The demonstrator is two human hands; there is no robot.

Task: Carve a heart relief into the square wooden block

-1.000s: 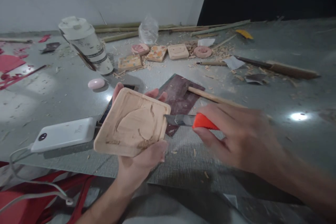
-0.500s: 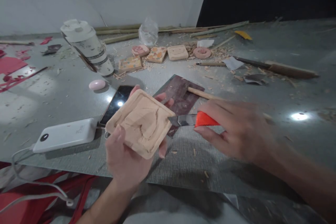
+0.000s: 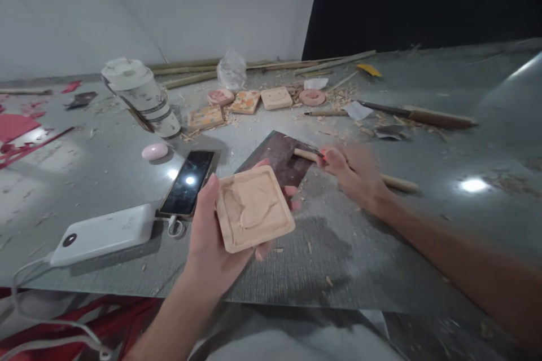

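Observation:
In my left hand rests a square wooden block, held up above the table with its carved face toward me. A raised heart-like shape lies inside its rim. The thumb is along the left edge and fingertips show at the far right side and below. My right hand, blurred by motion, is closed on a red-handled craft knife, mostly hidden by the fingers. It is over a wooden stick whose other end lies on dark sandpaper.
Left of the block lie a phone, a white power bank with a cable, and a pink oval object. A lidded paper cup, carved tiles, shavings and a long wooden-handled tool lie farther back.
My right hand has taken the knife away from the block, up and back toward the sandpaper. My left hand has turned the block and moved slightly right.

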